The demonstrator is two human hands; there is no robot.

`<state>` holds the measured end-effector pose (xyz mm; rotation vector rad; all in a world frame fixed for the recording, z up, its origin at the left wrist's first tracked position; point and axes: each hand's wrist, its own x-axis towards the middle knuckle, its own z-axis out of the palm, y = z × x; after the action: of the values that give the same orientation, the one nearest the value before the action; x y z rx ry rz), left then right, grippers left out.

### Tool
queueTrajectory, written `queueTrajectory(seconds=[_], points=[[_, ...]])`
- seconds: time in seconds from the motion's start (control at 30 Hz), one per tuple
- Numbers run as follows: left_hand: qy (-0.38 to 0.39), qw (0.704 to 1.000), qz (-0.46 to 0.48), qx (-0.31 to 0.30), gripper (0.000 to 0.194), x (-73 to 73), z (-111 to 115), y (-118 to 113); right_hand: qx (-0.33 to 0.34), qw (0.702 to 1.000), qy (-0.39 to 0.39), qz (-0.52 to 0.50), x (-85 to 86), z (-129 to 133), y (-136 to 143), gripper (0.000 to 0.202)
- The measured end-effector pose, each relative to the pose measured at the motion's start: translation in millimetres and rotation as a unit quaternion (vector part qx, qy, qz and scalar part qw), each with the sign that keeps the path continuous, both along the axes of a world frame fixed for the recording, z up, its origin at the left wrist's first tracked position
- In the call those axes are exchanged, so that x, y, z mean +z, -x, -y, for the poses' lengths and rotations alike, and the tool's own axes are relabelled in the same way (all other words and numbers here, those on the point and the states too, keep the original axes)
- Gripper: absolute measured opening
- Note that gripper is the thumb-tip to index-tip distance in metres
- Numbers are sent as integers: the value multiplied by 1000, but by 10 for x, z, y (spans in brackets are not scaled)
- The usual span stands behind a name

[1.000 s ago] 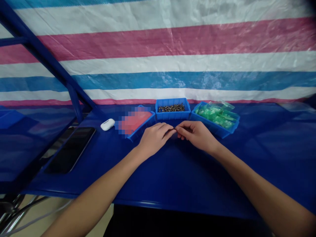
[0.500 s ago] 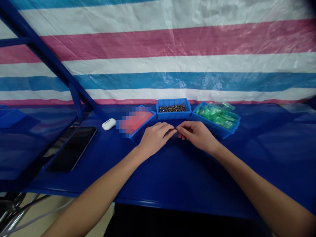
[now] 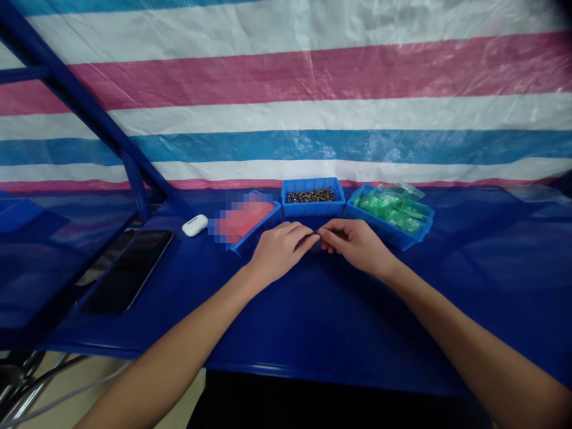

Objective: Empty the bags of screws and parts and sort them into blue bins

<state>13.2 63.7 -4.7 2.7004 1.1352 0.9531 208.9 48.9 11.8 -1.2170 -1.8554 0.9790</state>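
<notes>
My left hand point(image 3: 280, 245) and my right hand point(image 3: 351, 243) meet fingertip to fingertip above the blue table, in front of the bins. Both are closed in a pinch, thumb against fingers. A tiny dark thing shows between the fingertips, too small to name. Just beyond the hands stands a blue bin point(image 3: 313, 208) with many small brass-and-dark metal pieces point(image 3: 310, 196) in it. To its right, another blue bin point(image 3: 404, 239) holds green-and-clear plastic packets point(image 3: 391, 208). On the left, a third blue bin point(image 3: 257, 233) has flat red pieces point(image 3: 241, 223), partly blurred out.
A white earbud case point(image 3: 195, 225) and a black phone point(image 3: 129, 271) lie on the table point(image 3: 330, 333) at the left. Blue metal frame bars point(image 3: 89, 113) rise there. Behind the table hangs a striped plastic sheet point(image 3: 313, 77). Cables point(image 3: 67, 393) run below at the lower left.
Hardly anything differs. The whole view has shifted very slightly, while both hands keep the same pinched pose with fingertips together.
</notes>
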Motion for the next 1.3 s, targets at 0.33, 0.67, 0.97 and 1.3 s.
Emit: queueTrajectory(seconds=[0.33, 0.67, 0.97, 1.3], points=[[12, 1000, 17, -7, 17, 27, -2, 1, -2, 1000, -3, 12, -3, -1, -8, 28], [35, 999, 13, 0, 31, 12, 3, -24, -3, 1000, -2, 3, 10, 8, 2, 27], [58, 998, 35, 12, 31, 39, 2, 11, -9, 1000, 4, -1, 18, 8, 9, 27], [15, 999, 21, -19, 14, 56, -11, 40, 0, 1000, 0, 8, -1, -1, 5, 27]])
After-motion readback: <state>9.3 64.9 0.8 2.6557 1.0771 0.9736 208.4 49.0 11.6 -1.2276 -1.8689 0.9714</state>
